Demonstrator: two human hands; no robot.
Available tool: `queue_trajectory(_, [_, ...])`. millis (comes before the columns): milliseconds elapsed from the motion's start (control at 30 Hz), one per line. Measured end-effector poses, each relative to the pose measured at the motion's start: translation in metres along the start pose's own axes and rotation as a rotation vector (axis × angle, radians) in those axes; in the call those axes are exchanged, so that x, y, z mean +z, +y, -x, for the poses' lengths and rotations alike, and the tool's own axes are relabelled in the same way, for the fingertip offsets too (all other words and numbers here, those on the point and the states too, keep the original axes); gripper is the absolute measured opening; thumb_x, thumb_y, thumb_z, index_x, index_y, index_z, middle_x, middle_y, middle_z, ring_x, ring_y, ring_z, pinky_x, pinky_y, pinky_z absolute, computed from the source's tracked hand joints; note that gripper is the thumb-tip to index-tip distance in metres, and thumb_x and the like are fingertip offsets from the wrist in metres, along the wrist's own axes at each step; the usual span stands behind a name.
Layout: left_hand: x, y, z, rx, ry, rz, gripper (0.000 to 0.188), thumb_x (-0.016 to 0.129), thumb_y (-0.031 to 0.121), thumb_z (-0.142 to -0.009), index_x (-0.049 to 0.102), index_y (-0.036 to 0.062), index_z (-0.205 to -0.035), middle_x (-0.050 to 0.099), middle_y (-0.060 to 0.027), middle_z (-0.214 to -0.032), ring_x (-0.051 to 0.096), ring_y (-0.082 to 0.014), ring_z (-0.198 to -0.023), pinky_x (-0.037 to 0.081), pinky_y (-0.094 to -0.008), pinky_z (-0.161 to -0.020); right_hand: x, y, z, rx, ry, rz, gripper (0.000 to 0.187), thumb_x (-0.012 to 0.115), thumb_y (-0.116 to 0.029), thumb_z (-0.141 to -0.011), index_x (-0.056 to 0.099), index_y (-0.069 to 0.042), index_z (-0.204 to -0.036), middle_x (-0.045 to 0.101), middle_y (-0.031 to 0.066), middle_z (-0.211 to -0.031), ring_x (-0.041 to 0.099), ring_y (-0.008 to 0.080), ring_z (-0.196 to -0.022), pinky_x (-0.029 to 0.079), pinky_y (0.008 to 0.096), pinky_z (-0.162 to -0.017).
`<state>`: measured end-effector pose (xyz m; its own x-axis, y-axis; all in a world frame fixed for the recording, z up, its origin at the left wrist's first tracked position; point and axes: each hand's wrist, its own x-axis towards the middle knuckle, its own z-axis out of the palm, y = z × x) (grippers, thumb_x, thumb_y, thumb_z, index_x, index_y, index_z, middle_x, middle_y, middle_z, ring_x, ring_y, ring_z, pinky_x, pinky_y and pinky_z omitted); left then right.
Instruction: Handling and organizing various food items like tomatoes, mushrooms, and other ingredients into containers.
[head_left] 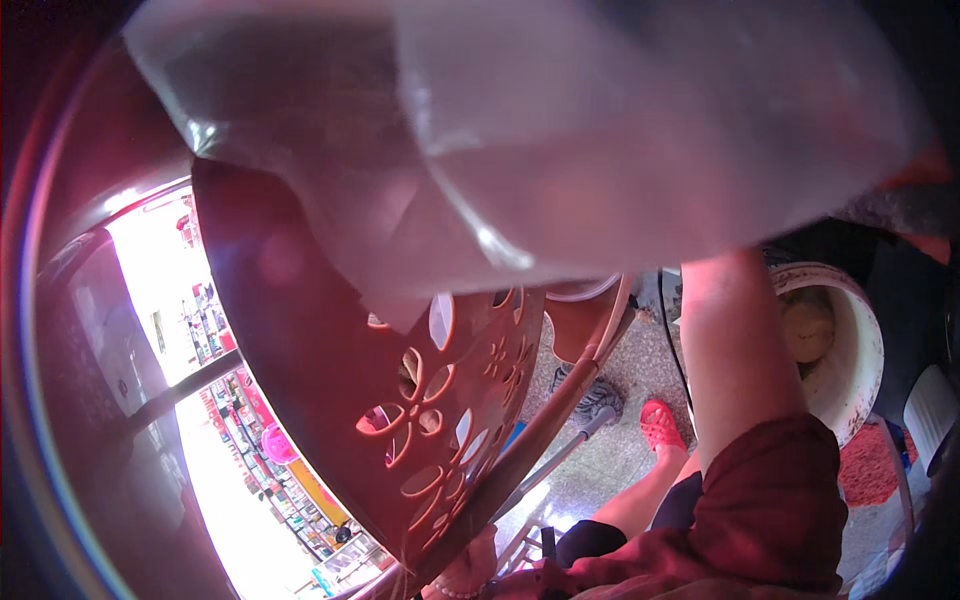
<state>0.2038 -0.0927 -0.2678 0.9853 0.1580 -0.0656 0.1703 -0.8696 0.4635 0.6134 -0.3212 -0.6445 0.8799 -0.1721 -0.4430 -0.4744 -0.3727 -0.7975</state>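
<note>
A large clear plastic sheet or bag [640,130] hangs blurred across the top of the view, very near. My right forearm, in a maroon sleeve, reaches up behind it, and the sheet hides my right hand. Below the sheet, a tilted reddish-brown plastic panel [290,290] with flower-shaped cut-outs fills the middle; it looks like a chair back, though its full shape is hidden. At its lower edge is my left hand [478,558], with a beaded bracelet on the wrist. Its fingers appear closed round that edge, partly out of sight.
A white bucket [868,345] with a yellowish round thing inside stands at the right. Beyond lie a red mat [868,470] and a speckled floor [645,375]. A red slipper [660,425] is on a foot. Bright shelves [285,470] of small goods show at the left.
</note>
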Motion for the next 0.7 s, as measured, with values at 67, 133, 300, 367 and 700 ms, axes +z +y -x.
queue_trajectory(67, [0.001, -0.004, 0.003, 0.008, 0.011, 0.021, 0.059, 0.049, 0.012, -0.086, 0.015, 0.0011, -0.133, 0.041, -0.0196, -0.125, 0.04, -0.0264, -0.113, 0.025, -0.0389, -0.099, 0.0, 0.003, -0.006, -0.012, 0.019, 0.029, 0.09, 0.065, -0.018, -0.064, 0.014, -0.02, -0.139, 0.053, 0.0205, -0.115, 0.051, 0.0366, -0.107, 0.041, 0.0415, -0.09])
queue_trajectory(133, [0.0, -0.005, 0.006, 0.015, 0.022, 0.041, 0.059, 0.049, 0.011, -0.086, 0.015, 0.0014, -0.133, 0.041, -0.0193, -0.125, 0.041, -0.0261, -0.112, 0.025, -0.0387, -0.099, -0.005, 0.006, -0.01, -0.036, -0.082, 0.008, 0.1, 0.069, -0.019, -0.061, 0.008, -0.016, -0.14, 0.053, 0.0217, -0.115, 0.052, 0.0361, -0.106, 0.041, 0.0409, -0.09])
queue_trajectory(300, [-0.012, 0.001, 0.008, -0.039, -0.058, -0.173, 0.054, 0.047, 0.01, -0.085, 0.021, -0.0004, -0.131, 0.042, -0.0189, -0.124, 0.041, -0.0265, -0.113, 0.025, -0.0374, -0.099, -0.01, -0.039, 0.011, 0.015, -0.147, 0.18, 0.101, 0.072, -0.019, -0.057, 0.013, -0.008, -0.138, 0.053, 0.0237, -0.114, 0.053, 0.0368, -0.104, 0.042, 0.0407, -0.089])
queue_trajectory(367, [-0.007, 0.002, 0.0, -0.027, -0.073, -0.11, 0.053, 0.047, 0.01, -0.085, 0.022, -0.0005, -0.131, 0.042, -0.0189, -0.124, 0.041, -0.0266, -0.113, 0.025, -0.0375, -0.1, -0.023, -0.021, 0.001, 0.06, -0.1, 0.255, 0.1, 0.074, -0.02, -0.056, 0.015, -0.005, -0.136, 0.053, 0.0239, -0.113, 0.053, 0.0368, -0.104, 0.042, 0.0408, -0.089])
queue_trajectory(700, [0.001, 0.003, 0.008, -0.158, 0.048, 0.008, 0.045, 0.048, 0.013, -0.086, 0.032, -0.0017, -0.124, 0.043, -0.0189, -0.123, 0.043, -0.0267, -0.111, 0.032, -0.0374, -0.096, -0.014, -0.014, -0.012, 0.038, 0.013, 0.179, 0.08, 0.08, -0.018, -0.052, 0.037, 0.005, -0.116, 0.052, 0.025, -0.114, 0.053, 0.036, -0.104, 0.044, 0.0399, -0.087])
